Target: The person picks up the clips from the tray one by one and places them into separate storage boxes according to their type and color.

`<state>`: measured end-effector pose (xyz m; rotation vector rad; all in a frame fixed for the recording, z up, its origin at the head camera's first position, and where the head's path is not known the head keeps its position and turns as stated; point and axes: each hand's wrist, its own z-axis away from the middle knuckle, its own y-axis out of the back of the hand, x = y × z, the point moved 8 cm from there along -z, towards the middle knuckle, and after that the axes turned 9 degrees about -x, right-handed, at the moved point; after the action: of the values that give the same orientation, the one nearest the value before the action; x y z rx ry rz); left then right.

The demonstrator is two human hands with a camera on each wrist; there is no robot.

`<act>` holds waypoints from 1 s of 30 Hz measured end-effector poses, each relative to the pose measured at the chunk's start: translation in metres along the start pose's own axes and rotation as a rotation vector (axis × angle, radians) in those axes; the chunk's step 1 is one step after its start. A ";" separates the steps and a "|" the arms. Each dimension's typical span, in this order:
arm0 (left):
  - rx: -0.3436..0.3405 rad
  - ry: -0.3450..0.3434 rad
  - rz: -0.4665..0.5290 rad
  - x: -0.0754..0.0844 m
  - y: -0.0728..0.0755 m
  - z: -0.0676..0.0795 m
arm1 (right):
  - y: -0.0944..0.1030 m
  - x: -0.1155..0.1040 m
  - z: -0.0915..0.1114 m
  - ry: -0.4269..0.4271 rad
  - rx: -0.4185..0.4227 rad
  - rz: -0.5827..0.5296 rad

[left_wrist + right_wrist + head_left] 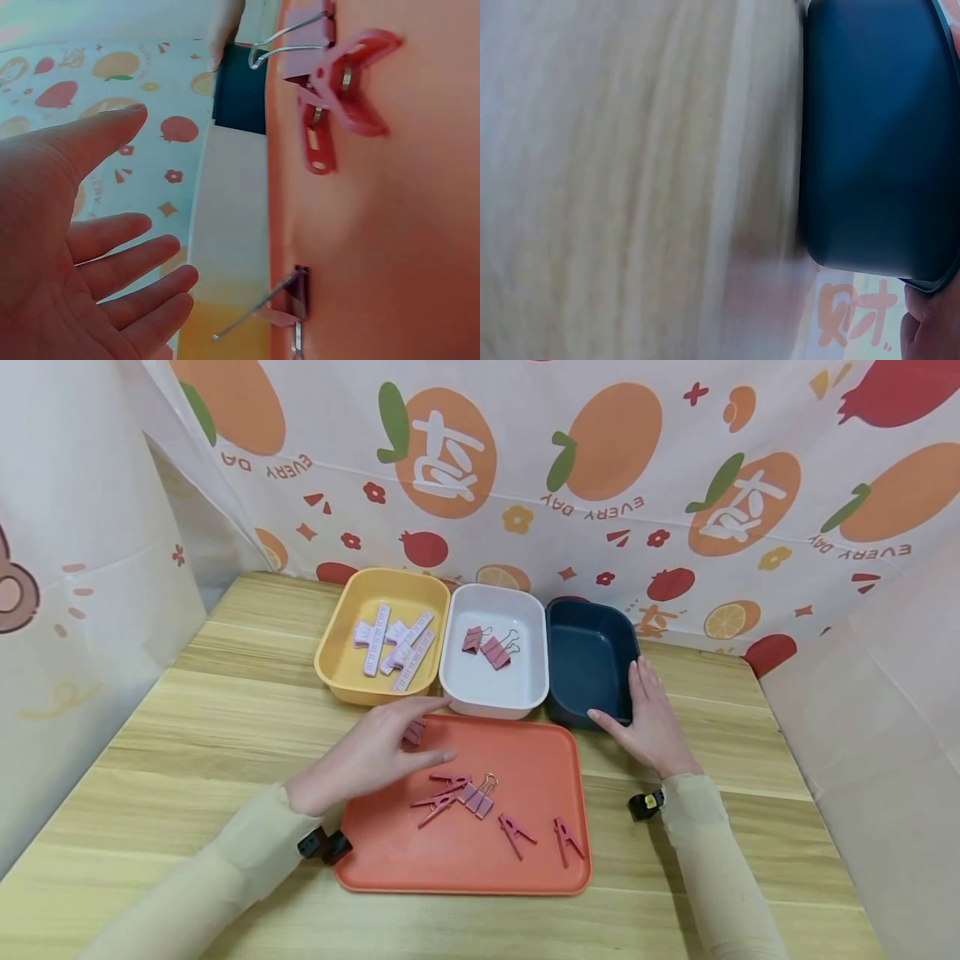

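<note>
My left hand (367, 753) hovers over the upper left of the orange tray (465, 872), its fingers and thumb spread with nothing between them. Partly hidden beneath it is a pink binder clip (414, 732). Another pink binder clip (477, 797) lies mid-tray, against some pink clothespins (438, 800). Two more clothespins, one left (515, 835) and one right (567, 841), lie toward the tray's lower right. My right hand (651, 722) rests on the dark blue bin (588, 664), fingers extended along its right side and thumb at the front rim.
Left of the dark blue bin stands a white bin (495, 693) with two pink binder clips (497, 652). Beside that, a yellow bin (337, 685) contains several pale purple ruler-shaped clips (377, 639). A fruit-print cloth (525, 460) hangs behind the wooden table (187, 727).
</note>
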<state>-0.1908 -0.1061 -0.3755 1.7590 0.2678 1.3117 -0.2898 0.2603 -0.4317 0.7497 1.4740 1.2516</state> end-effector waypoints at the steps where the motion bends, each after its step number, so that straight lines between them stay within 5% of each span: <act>1: -0.002 -0.002 -0.009 -0.001 -0.001 0.001 | 0.000 0.000 0.000 0.000 -0.001 0.000; 11: -0.022 0.035 -0.094 -0.018 -0.006 0.006 | 0.000 0.001 0.000 -0.003 0.000 -0.006; 30: -0.040 0.032 -0.104 -0.017 -0.005 0.008 | 0.001 0.000 0.000 -0.010 -0.004 -0.023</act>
<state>-0.1895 -0.1182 -0.3913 1.6694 0.3441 1.2636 -0.2894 0.2603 -0.4306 0.7335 1.4679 1.2318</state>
